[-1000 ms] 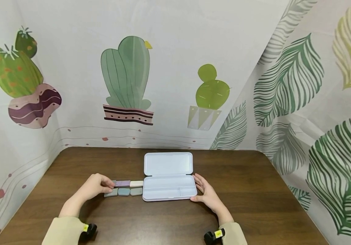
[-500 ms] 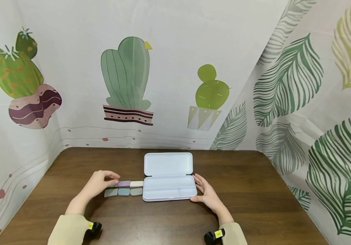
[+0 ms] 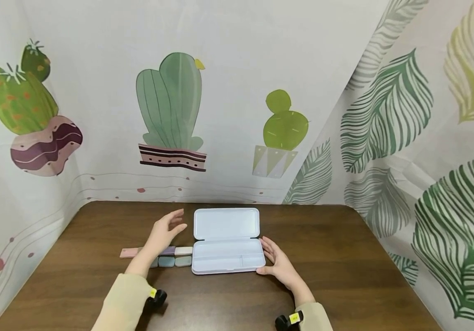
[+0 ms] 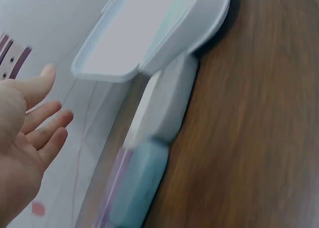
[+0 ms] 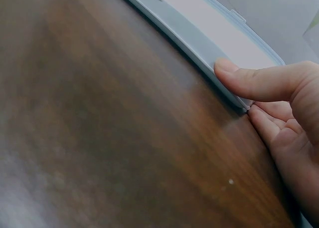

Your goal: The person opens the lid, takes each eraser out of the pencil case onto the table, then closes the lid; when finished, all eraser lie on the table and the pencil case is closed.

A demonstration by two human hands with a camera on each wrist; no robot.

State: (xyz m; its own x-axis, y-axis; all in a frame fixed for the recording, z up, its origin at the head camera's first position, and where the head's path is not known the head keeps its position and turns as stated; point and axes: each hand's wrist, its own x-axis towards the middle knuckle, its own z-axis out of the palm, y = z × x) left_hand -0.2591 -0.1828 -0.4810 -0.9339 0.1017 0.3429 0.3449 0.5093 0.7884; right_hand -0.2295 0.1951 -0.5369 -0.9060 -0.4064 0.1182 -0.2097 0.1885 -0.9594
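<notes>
A pale blue-white pencil case (image 3: 216, 263) lies unfolded on the table, its lid (image 3: 226, 224) spread toward the wall. My right hand (image 3: 279, 264) holds the case's near right corner; the right wrist view has the thumb (image 5: 249, 82) on the front wall and fingers at the end. My left hand (image 3: 164, 233), fingers apart and nothing in them, hovers left of the lid. Under its wrist run two rows of small flat blocks. The back row shows pink (image 3: 129, 253), purple (image 3: 168, 251) and white (image 3: 184, 251); the front row includes blue (image 3: 166, 262) and grey-green (image 3: 183, 261).
The brown wooden table (image 3: 220, 303) reaches back to a wall cloth (image 3: 232, 138) printed with cacti and leaves. A divider splits the case's tray into compartments. Black wrist cameras (image 3: 156, 299) sit at both sleeves.
My left hand has left the back row's left end and moved right and away, toward the lid. A pink block now shows at that end. The right hand stays at the case.
</notes>
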